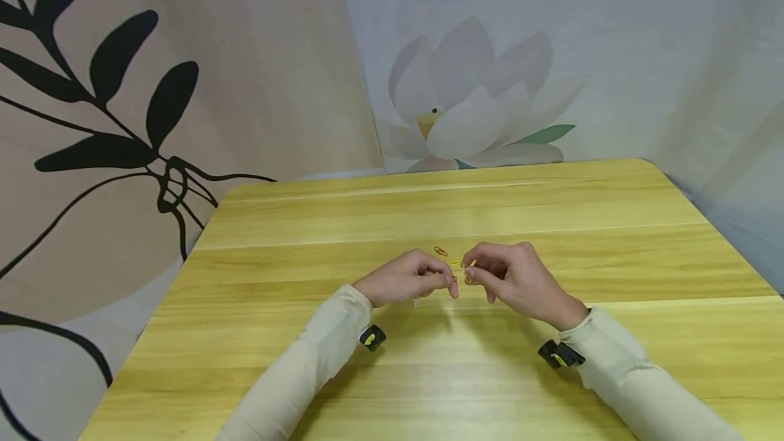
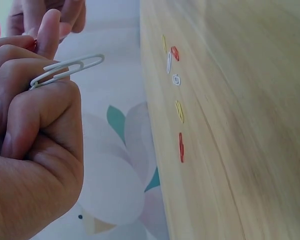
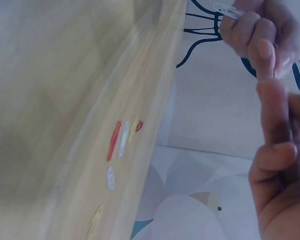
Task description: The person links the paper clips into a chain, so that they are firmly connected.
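My left hand has its fingers curled, with the thumb and a fingertip pinching a small red paper clip. A white paper clip sticks out from between the same hand's other, folded fingers. Just to the right, my right hand is bent toward the left fingertips, its thumb and index tips close together. I cannot tell what lies between those right fingertips. Beneath and beyond the hands lie loose paper clips, among them a red one, a yellow one and a white one.
The wooden table spreads around both forearms. A red paper clip lies just beyond the hands. Behind the far table edge hangs a printed cloth with flowers and dark leaves. Each wrist carries a small black camera.
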{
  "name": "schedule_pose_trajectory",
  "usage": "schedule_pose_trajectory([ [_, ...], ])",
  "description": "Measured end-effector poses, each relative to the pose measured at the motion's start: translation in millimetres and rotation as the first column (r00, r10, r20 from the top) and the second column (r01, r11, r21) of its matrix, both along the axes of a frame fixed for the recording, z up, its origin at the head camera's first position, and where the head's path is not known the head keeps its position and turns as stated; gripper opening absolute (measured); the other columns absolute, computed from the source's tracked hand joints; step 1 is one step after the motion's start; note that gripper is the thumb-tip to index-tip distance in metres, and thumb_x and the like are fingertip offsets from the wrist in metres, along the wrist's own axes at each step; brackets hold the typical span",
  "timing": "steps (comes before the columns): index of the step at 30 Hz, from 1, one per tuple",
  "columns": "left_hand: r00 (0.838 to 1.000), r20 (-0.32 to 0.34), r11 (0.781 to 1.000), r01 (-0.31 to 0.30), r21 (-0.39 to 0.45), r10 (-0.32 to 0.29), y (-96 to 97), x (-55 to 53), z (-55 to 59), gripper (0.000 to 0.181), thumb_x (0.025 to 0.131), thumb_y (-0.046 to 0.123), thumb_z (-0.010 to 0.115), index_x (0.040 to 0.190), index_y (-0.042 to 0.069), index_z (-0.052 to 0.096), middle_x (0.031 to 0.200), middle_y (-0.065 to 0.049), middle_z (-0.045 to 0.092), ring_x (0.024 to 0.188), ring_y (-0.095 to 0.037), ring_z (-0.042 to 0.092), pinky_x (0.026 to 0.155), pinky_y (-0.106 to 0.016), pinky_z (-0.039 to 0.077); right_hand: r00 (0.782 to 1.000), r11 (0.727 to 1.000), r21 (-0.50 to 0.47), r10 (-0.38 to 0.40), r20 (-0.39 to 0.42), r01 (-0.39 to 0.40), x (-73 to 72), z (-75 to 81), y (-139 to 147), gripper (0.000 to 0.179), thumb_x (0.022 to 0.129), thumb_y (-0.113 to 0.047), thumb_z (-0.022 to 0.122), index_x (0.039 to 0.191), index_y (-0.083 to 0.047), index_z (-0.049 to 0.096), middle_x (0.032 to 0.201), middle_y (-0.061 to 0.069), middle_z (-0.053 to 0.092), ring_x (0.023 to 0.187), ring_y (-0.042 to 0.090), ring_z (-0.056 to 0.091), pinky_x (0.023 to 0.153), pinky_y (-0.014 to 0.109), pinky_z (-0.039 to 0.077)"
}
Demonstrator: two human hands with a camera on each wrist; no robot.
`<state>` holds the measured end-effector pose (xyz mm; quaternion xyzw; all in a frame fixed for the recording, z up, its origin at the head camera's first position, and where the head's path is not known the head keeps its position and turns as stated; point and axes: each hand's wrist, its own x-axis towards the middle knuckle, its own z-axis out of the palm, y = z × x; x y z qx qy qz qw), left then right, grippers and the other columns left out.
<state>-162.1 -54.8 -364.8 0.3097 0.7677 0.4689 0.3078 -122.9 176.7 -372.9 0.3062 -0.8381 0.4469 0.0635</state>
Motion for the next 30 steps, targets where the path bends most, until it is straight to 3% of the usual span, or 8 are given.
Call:
schedule_pose_trajectory([
  [3,1.000,0.005,1.000,0.014,0.011,-0.014,1.6,-0.6,0.6,0.031,0.105,0.018,0.046,0.104,0.005,0.074,0.054,0.008,0.031,0.049,-0.010,0.024,0.048,-0.024,0.027,0.997,1.000,-0.010,0.004,-0.073,-0.004,1.3,2.4,-4,0.009,0.093,-0.002,0.068,0.095,-0.010,0.072,0.070,-0.004,0.070,0.046,-0.005,0.052,0.042,0.017,0.044],
  [10,1.000,0.024,1.000,0.008,0.024,-0.009,2.0,-0.5,2.3,0.030,0.105,0.019,0.048,0.105,0.004,0.073,0.054,0.007,0.029,0.049,-0.010,0.022,0.048,-0.024,0.025,0.988,1.000,0.007,0.005,-0.156,-0.004,0.3,0.8,-10,0.015,0.090,0.002,0.069,0.093,-0.012,0.072,0.068,-0.006,0.068,0.045,-0.006,0.050,0.044,0.014,0.044],
  [24,0.998,0.063,0.998,0.007,0.065,-0.011,0.3,1.2,3.1,0.027,0.105,0.018,0.049,0.102,0.005,0.073,0.056,0.006,0.029,0.052,-0.011,0.023,0.051,-0.025,0.025,0.948,0.998,0.042,-0.033,-0.316,0.049,-1.0,-2.3,-13,0.018,0.086,0.006,0.072,0.090,-0.012,0.073,0.069,-0.006,0.068,0.055,-0.008,0.047,0.049,0.011,0.042],
  [30,0.995,0.099,0.996,0.004,0.090,-0.013,-1.2,0.7,2.4,0.032,0.107,0.018,0.046,0.105,-0.005,0.069,0.056,0.006,0.030,0.051,-0.011,0.022,0.052,-0.025,0.025,0.935,0.996,0.078,-0.007,-0.354,0.037,-1.4,-4.3,-12,0.018,0.085,0.006,0.072,0.093,-0.011,0.075,0.076,-0.004,0.072,0.059,-0.006,0.049,0.052,0.014,0.046],
])
